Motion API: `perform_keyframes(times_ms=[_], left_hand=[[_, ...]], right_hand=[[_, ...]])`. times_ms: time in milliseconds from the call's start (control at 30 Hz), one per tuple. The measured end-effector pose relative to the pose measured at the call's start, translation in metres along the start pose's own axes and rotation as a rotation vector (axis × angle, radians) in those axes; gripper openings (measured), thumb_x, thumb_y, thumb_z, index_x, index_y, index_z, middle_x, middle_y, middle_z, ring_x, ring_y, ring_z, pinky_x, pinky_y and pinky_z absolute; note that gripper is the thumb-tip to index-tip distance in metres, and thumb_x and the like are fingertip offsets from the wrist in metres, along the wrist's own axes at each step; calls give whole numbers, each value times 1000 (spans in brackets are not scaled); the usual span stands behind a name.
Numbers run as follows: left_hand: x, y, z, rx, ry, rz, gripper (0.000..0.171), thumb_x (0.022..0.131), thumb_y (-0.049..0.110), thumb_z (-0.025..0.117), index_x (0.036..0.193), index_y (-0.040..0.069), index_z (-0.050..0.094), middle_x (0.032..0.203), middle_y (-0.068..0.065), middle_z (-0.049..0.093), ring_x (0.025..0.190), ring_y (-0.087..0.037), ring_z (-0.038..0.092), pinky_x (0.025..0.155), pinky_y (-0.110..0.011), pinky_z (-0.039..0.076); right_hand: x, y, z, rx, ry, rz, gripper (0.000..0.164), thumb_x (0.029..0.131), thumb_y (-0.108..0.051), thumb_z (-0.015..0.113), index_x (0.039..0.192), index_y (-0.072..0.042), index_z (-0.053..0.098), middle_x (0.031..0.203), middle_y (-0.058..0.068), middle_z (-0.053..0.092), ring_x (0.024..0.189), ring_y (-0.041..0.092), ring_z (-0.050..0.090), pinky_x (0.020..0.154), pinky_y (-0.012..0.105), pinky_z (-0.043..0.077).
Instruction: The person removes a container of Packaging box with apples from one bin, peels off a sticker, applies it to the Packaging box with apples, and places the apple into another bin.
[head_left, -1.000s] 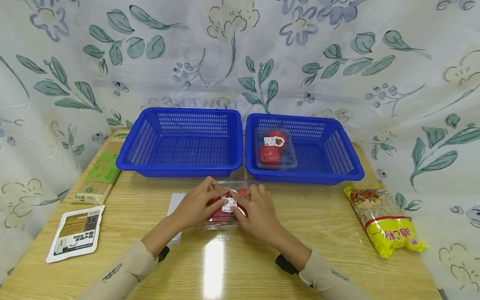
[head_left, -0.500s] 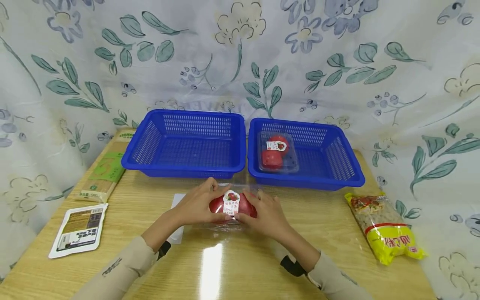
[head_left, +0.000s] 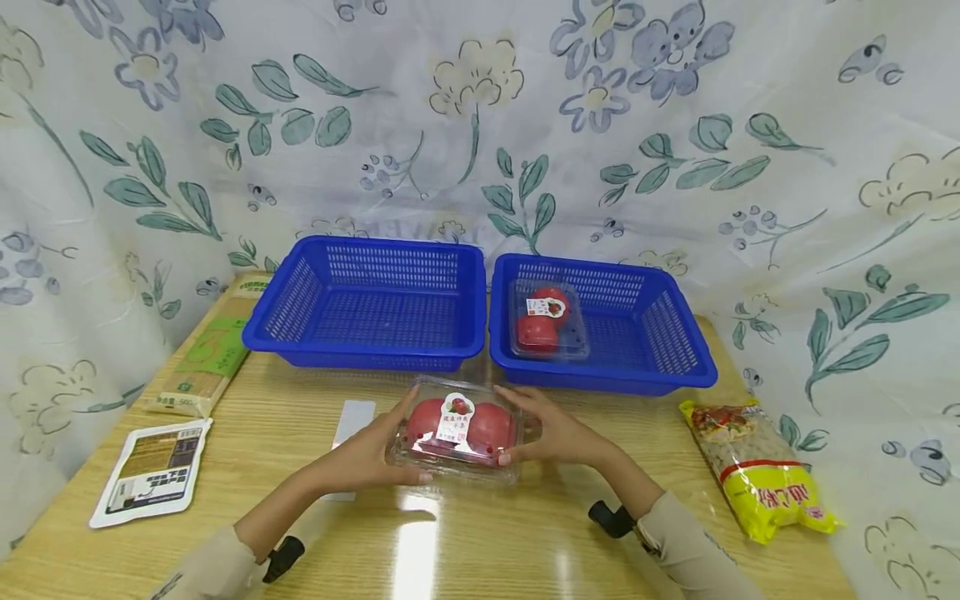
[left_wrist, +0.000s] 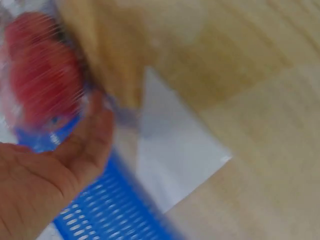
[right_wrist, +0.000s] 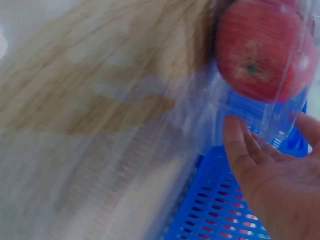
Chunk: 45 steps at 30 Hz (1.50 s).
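Observation:
A clear plastic box of red apples (head_left: 456,457), with a white label (head_left: 453,418) on top, is held between both hands in the head view. My left hand (head_left: 369,454) grips its left end, thumb along the near side. At the right end, my right hand (head_left: 557,432) holds it with the thumb at the near corner. Red apples (left_wrist: 45,82) show blurred beyond the left fingers in the left wrist view. In the right wrist view an apple (right_wrist: 265,52) shows through the plastic, above the right hand's fingers.
Two blue baskets stand behind: the left basket (head_left: 390,321) and the right basket (head_left: 622,333), which holds another apple box (head_left: 551,343). White paper (head_left: 352,421) lies by the left hand. Noodles (head_left: 213,350) and a white pouch (head_left: 153,473) lie left, a yellow bag (head_left: 772,483) right.
Both hands have moved from the label on top out to the two ends of the apple box. The box now appears lifted and slightly turned, with its label uncovered.

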<state>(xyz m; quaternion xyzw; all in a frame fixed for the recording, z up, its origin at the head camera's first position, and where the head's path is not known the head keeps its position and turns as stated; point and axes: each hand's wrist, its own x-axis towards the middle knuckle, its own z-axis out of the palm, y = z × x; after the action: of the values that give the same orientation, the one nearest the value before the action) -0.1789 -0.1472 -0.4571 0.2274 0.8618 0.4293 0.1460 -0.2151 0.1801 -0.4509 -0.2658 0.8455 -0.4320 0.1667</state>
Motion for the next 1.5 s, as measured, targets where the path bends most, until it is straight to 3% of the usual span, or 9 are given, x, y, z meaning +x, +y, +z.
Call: perform_keyframes(times_ms=[67, 167, 333, 633, 800, 900, 1167, 1367, 1500], left_hand=[[2, -7, 2, -83, -36, 6, 122, 80, 38, 82, 160, 15, -7, 163, -24, 12, 145, -50, 24, 108, -68, 30], [5, -17, -1, -172, -67, -46, 122, 80, 33, 84, 160, 19, -7, 166, -18, 5, 148, -48, 13, 111, -69, 21], [9, -23, -8, -223, -97, -95, 118, 79, 30, 85, 161, 25, 0, 167, -11, -3, 151, -45, -2, 112, -73, 8], [14, -29, -12, -326, -155, -67, 121, 77, 13, 85, 161, 27, 0, 166, -17, -8, 148, -49, 5, 113, -71, 14], [17, -32, -13, -395, -173, -52, 120, 75, 8, 85, 161, 30, 4, 165, -19, 1, 142, -48, 23, 111, -61, 28], [17, -31, -14, -423, -183, -55, 120, 73, 6, 86, 161, 33, 8, 165, -17, 6, 139, -45, 28, 108, -55, 34], [18, -15, -22, -515, -298, -30, 120, 67, -3, 83, 160, 33, 16, 162, -14, 13, 135, -38, 33, 104, -42, 43], [20, 3, -31, -534, -401, 33, 118, 74, -1, 81, 161, 29, 6, 163, -20, 9, 134, -35, 43, 102, -39, 47], [23, 15, -39, -542, -417, 81, 111, 85, 13, 77, 161, 32, -1, 163, -23, 8, 136, -42, 43, 104, -49, 45]], right_hand=[[-1, 4, -1, 72, -41, 4, 105, 77, -29, 87, 159, -20, 23, 154, 21, 35, 130, 40, 47, 103, 53, 45], [-4, 11, 2, 157, -87, -10, 106, 75, -19, 88, 159, -16, 24, 143, 22, 47, 125, 34, 52, 101, 46, 48], [-6, 20, 14, 360, -175, -54, 107, 74, -1, 85, 159, -19, 23, 137, 22, 52, 117, 28, 58, 96, 34, 52], [-9, 19, 26, 531, -165, 34, 111, 74, 2, 84, 159, -31, 22, 162, 13, 24, 138, 34, 41, 108, 42, 42], [-12, 12, 30, 633, -116, 70, 104, 74, 8, 80, 157, -30, 30, 160, 15, 28, 131, 32, 49, 104, 42, 46], [-16, 4, 33, 613, -90, 67, 104, 72, 8, 81, 156, -30, 33, 159, 14, 32, 129, 32, 50, 101, 43, 49], [-30, -13, 44, 557, -170, 48, 127, 66, 7, 86, 155, -50, 15, 166, 5, 14, 143, 34, 32, 109, 44, 41], [-46, -16, 40, 670, -211, 14, 125, 73, 5, 82, 157, -48, 5, 165, 14, 6, 137, 34, 41, 103, 42, 47], [-57, -18, 25, 720, -207, -60, 122, 78, 1, 80, 158, -43, -1, 165, 19, 1, 135, 37, 44, 102, 44, 48]])
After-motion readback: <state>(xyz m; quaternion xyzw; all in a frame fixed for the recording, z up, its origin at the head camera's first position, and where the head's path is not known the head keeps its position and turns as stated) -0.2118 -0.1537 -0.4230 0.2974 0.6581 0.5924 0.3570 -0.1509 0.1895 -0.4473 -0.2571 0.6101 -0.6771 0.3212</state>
